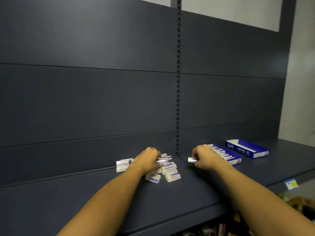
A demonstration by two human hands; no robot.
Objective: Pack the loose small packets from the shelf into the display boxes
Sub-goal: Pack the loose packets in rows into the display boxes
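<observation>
Lying in a loose heap on the dark shelf, the small white packets number roughly a dozen that can be made out; blur and the hand over them prevent an exact count. A few more sit stacked at the heap's left edge. The left hand rests on top of this heap, fingers curled down and closed around one packet, whose end pokes out to the right of the fingertips. The right hand is just right of the heap, clear of it, fingers pinched together on a single packet that sticks out to the left of the knuckles.

Two blue display boxes stand farther right on the same shelf. The nearer box, touching the back of the right hand, holds a row of upright packets, about nine visible. The farther box sits just beside it and shows only its bare interior. A small price tag hangs on the shelf's front edge at right.
</observation>
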